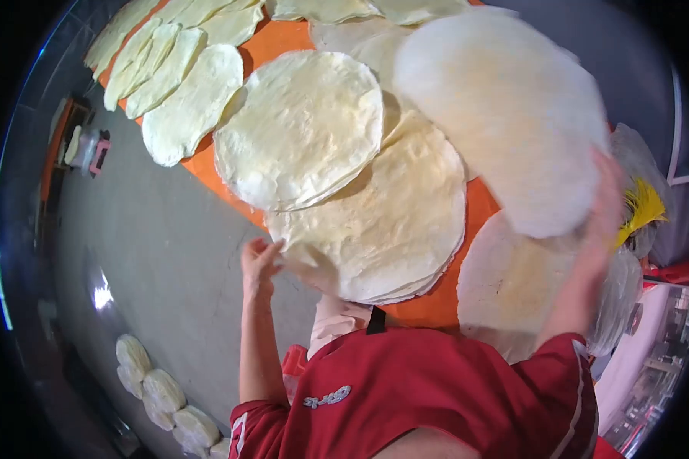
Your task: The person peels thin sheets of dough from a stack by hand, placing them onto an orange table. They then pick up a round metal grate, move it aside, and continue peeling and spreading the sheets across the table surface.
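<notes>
My right hand, blurred by motion, grips the right edge of a large thin round sheet, which is raised over the right part of the orange table. My left hand is at the table's near left edge, fingers bent together beside the lower left rim of a stack of pale round sheets; whether it pinches anything is not clear. Another round stack overlaps that one from the upper left. Under the raised sheet, a thin translucent round lies near my right forearm.
More folded or overlapping sheets lie along the table's far left. Clear plastic bags and yellow strands are at the right. Several round bundles rest on the grey floor at lower left.
</notes>
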A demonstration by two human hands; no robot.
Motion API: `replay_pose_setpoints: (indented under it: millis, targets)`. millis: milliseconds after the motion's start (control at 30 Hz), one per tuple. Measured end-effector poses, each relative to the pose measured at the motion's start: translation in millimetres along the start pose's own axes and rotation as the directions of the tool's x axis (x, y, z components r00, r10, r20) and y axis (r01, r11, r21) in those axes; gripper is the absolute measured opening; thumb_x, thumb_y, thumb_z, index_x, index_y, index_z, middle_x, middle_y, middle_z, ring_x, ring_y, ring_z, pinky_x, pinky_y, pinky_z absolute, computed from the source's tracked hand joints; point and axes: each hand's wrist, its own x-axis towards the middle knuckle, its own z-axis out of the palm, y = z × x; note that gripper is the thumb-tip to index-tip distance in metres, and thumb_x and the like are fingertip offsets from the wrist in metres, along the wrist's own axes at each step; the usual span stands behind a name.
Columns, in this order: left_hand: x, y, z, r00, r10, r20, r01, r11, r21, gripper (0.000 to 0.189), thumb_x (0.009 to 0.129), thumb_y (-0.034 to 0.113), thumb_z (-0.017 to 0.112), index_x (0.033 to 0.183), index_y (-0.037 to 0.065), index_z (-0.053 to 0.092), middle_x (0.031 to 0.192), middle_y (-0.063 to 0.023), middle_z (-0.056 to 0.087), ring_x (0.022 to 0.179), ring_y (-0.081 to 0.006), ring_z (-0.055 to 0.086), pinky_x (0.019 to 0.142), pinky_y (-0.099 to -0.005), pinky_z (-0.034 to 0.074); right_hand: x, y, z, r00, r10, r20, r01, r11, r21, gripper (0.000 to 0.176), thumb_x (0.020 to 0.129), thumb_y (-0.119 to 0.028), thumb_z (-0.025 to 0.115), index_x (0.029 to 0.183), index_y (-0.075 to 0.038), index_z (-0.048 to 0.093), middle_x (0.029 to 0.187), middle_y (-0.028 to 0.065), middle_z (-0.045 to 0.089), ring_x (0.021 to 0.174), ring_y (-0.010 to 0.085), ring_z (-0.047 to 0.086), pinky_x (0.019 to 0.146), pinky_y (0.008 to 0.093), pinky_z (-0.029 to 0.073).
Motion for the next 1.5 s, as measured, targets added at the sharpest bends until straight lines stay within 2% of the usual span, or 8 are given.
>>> replay_pose_setpoints:
  millis: [167, 233, 333, 467, 633, 767, 1000, 1500]
  targets:
    - [-7.7, -15.4, -6.8, 0.812, -0.18, 0.555, 0.498, 0.71, -0.498, 0.043, 0.07, 0.007, 0.058, 0.105, -0.001, 0.033, 0.09, -0.0138, 0.053, 0.065, -0.0209, 0.057, 0.059, -0.0324, 0.048, 49.6, 41.4, -144.0, 0.999, 0.036, -0.036, -0.043, 0.975, -0.218, 0.041, 0.076, -0.016, 0.055, 0.107, 0.007, 0.043, 0.098, 0.0153, 0.053, 0.092, 0.0222, 0.052, 0.079, 0.0319, 0.041]
    - [-1.6, -10.5, -9.4, 0.806, -0.145, 0.574, 0.501, 0.684, -0.53, 0.043, 0.071, 0.009, 0.057, 0.106, 0.001, 0.034, 0.091, -0.0132, 0.054, 0.069, -0.021, 0.057, 0.06, -0.0328, 0.048, -1.7, 48.1, -115.3, 0.912, -0.405, 0.065, 0.097, 0.059, -0.994, 0.046, 0.076, -0.02, 0.055, 0.109, 0.008, 0.041, 0.101, 0.0204, 0.051, 0.093, 0.0283, 0.052, 0.078, 0.0328, 0.041]
    - [16.0, -20.5, -14.2, 0.776, -0.053, 0.629, 0.528, 0.601, -0.601, 0.04, 0.074, 0.017, 0.054, 0.108, 0.003, 0.037, 0.094, -0.0124, 0.055, 0.077, -0.0218, 0.057, 0.065, -0.0346, 0.046, -93.5, 102.3, -40.1, 0.981, 0.001, 0.192, 0.146, 0.648, -0.747, 0.035, 0.073, -0.02, 0.056, 0.1, 0.0, 0.047, 0.089, 0.0181, 0.055, 0.078, 0.0299, 0.054, 0.068, 0.0383, 0.041]
    - [39.1, -1.6, -18.7, 0.585, 0.162, 0.794, 0.704, 0.385, -0.597, 0.046, 0.077, 0.03, 0.048, 0.113, 0.004, 0.037, 0.102, -0.014, 0.053, 0.086, -0.0243, 0.055, 0.072, -0.0378, 0.045, -226.2, 121.9, 55.9, 0.85, -0.178, 0.495, 0.521, 0.151, -0.84, 0.07, 0.064, -0.018, 0.065, 0.116, 0.009, 0.026, 0.104, 0.026, 0.045, 0.097, 0.0357, 0.045, 0.084, 0.0393, 0.037]
    - [77.9, 38.2, -5.6, 0.355, 0.179, 0.918, 0.852, 0.344, -0.396, 0.057, 0.076, 0.046, 0.047, 0.109, 0.001, 0.043, 0.112, -0.0188, 0.044, 0.088, -0.0311, 0.053, 0.073, -0.0417, 0.045, -236.2, 150.8, 49.3, 0.974, 0.218, 0.067, -0.159, 0.858, -0.488, 0.067, 0.066, -0.015, 0.065, 0.116, 0.009, 0.028, 0.101, 0.0196, 0.05, 0.091, 0.0258, 0.051, 0.078, 0.0325, 0.041]
    - [103.3, 39.1, 5.7, 0.448, -0.063, 0.892, 0.719, 0.619, -0.317, 0.055, 0.077, 0.042, 0.049, 0.111, -0.001, 0.042, 0.11, -0.0156, 0.047, 0.091, -0.0268, 0.051, 0.072, -0.0363, 0.045, -219.7, 136.3, 54.2, 0.699, 0.71, 0.088, -0.711, 0.675, 0.2, 0.039, 0.062, -0.008, 0.065, 0.096, 0.004, 0.052, 0.092, 0.012, 0.055, 0.085, 0.0185, 0.052, 0.073, 0.0294, 0.042]
    - [130.9, 109.9, -18.0, 0.705, 0.598, 0.382, -0.323, 0.75, -0.577, 0.021, 0.081, 0.009, 0.049, 0.098, -0.003, 0.051, 0.088, -0.0032, 0.054, 0.082, -0.01, 0.049, 0.074, -0.023, 0.039, -196.8, 5.5, 19.9, 0.965, 0.214, -0.154, -0.245, 0.944, -0.22, 0.018, 0.065, -0.011, 0.054, 0.081, -0.004, 0.056, 0.082, 0.005, 0.055, 0.08, 0.014, 0.052, 0.071, 0.0272, 0.042]
    - [153.5, 249.6, -103.0, 0.369, 0.593, 0.715, -0.397, 0.797, -0.456, 0.049, 0.065, 0.005, 0.054, 0.112, 0.002, 0.042, 0.096, -0.0057, 0.053, 0.083, -0.013, 0.052, 0.072, -0.0265, 0.044, -161.5, -147.1, 120.3, 0.933, -0.359, 0.035, 0.36, 0.931, -0.064, 0.036, 0.071, -0.013, 0.055, 0.104, 0.002, 0.049, 0.093, 0.0102, 0.053, 0.083, 0.0138, 0.053, 0.076, 0.0241, 0.041]
